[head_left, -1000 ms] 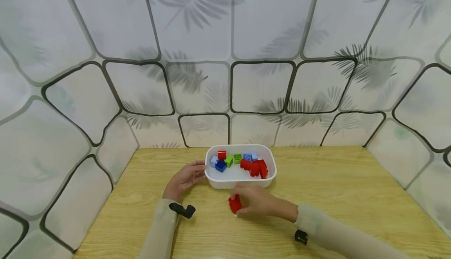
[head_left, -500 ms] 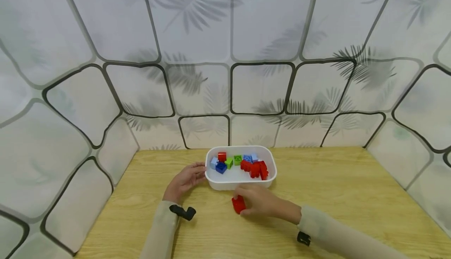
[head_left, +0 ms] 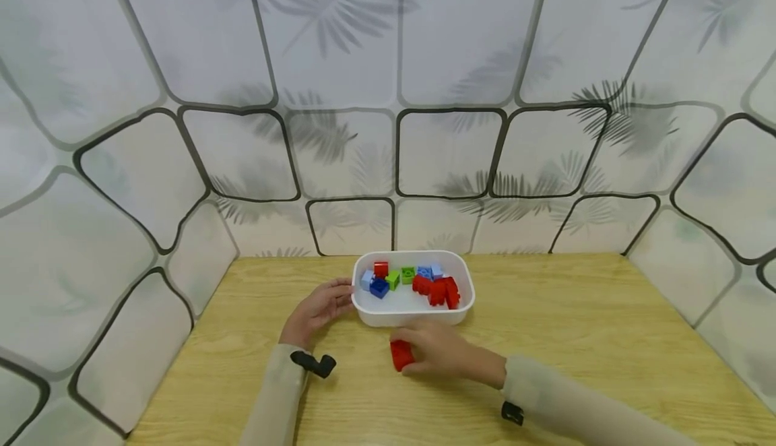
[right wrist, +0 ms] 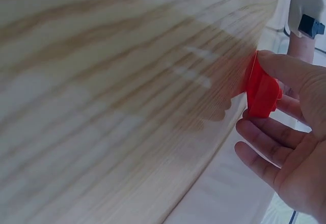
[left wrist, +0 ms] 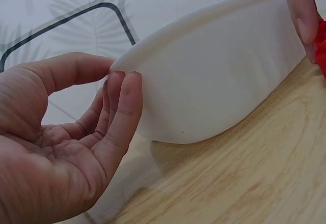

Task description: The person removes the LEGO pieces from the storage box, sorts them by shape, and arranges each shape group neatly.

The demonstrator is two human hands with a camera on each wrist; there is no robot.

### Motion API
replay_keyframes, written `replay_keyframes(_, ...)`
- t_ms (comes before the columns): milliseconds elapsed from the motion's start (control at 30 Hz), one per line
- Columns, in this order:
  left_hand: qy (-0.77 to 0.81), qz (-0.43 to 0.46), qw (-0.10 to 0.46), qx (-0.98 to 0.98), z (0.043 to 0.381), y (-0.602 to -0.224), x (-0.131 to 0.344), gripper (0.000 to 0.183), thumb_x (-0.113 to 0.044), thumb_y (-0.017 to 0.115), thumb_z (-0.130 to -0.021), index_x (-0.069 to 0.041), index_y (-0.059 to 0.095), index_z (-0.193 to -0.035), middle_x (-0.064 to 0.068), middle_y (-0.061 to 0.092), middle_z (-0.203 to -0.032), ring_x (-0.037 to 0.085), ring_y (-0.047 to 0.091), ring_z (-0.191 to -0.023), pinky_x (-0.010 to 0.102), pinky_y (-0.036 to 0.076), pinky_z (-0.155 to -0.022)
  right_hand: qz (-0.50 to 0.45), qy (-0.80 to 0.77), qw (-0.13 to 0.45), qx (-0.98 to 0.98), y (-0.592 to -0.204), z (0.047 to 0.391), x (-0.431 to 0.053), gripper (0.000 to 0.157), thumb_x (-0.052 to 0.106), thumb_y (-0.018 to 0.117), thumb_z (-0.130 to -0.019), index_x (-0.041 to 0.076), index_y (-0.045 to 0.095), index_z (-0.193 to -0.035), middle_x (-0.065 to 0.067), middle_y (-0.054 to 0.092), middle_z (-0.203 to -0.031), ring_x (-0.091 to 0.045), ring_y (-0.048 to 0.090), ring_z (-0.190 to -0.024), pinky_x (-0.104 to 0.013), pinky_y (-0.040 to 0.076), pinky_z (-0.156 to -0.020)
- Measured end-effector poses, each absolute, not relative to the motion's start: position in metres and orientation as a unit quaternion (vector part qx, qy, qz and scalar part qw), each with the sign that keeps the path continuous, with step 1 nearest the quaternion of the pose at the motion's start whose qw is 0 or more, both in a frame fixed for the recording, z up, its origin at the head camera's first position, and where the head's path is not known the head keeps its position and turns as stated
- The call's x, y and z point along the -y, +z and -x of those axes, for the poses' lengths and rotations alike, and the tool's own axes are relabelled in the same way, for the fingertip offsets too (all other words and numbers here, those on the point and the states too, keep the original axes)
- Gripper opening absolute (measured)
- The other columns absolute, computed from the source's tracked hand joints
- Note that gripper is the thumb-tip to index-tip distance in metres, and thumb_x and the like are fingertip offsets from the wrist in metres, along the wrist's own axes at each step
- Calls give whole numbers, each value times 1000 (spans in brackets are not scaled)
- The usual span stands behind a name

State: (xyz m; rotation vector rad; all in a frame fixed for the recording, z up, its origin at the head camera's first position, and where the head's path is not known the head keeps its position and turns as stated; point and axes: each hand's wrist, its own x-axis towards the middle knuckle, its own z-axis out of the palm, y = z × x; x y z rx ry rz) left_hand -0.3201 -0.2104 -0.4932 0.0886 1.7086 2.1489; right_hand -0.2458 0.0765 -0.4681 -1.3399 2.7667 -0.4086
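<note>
My right hand (head_left: 438,350) pinches a red toy building block (head_left: 401,355) between thumb and fingers, just in front of the white plastic container. The right wrist view shows this block (right wrist: 262,89) with a curved side and studs, close over the table; whether it touches is unclear. My left hand (head_left: 319,308) is at the left end of the white container (head_left: 388,319). In the left wrist view its thumb meets the rim of the container (left wrist: 219,76), and its bent fingers (left wrist: 130,99) lie against the outer wall.
Inside the container lie more blocks: several red blocks (head_left: 438,292), green blocks (head_left: 407,275), a dark blue block (head_left: 379,288) and light blue blocks (head_left: 424,272). The wooden table (head_left: 576,338) meets a patterned curtain-like wall (head_left: 451,156) behind and on both sides.
The right hand has shifted slightly right, then back left, and the red block has turned between its fingers. The left hand and container stay in place.
</note>
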Motion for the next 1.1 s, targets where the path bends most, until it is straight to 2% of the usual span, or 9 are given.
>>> replay_keyframes(167, 771, -38, 199, -604, 320, -497, 211, 42, -8, 52, -106, 9, 41, -142, 0, 67, -109, 7, 67, -94, 23, 58, -87, 433, -135, 10, -891, -471, 246, -61, 48, 36, 81, -88, 17, 66, -129, 2, 69, -120, -10, 61, -102, -27, 55, -92)
replay_keyframes(433, 775, -40, 194, -599, 320, -497, 207, 36, -8, 52, -106, 6, 46, -138, 4, 65, -116, 11, 66, -100, 25, 58, -89, 433, -160, -20, -887, -472, 248, -36, 47, 34, 82, -86, 15, 67, -126, 1, 71, -117, -9, 62, -99, -27, 55, -90)
replay_keyframes(733, 769, -46, 193, -608, 321, -494, 208, 34, -8, 51, -106, 6, 45, -137, 1, 66, -112, 9, 66, -99, 23, 58, -88, 420, -157, -11, -894, -474, 250, -23, 48, 35, 83, -86, 16, 67, -127, 3, 70, -113, -6, 56, -90, -24, 52, -85)
replay_keyframes(933, 776, -43, 196, -598, 321, -496, 211, 33, -7, 51, -106, 5, 46, -136, 1, 67, -111, 9, 67, -97, 23, 59, -87, 414, -142, -6, -899, -476, 250, -20, 50, 36, 84, -84, 17, 67, -127, 5, 69, -110, -5, 54, -87, -26, 51, -87)
replay_keyframes(1100, 775, -45, 193, -600, 321, -497, 212, 33, -7, 51, -106, 6, 46, -136, 1, 68, -110, 8, 67, -96, 22, 59, -86, 410, -127, -9, -903, -477, 249, -17, 50, 39, 82, -86, 18, 66, -128, 4, 70, -116, -7, 60, -95, -30, 53, -93)
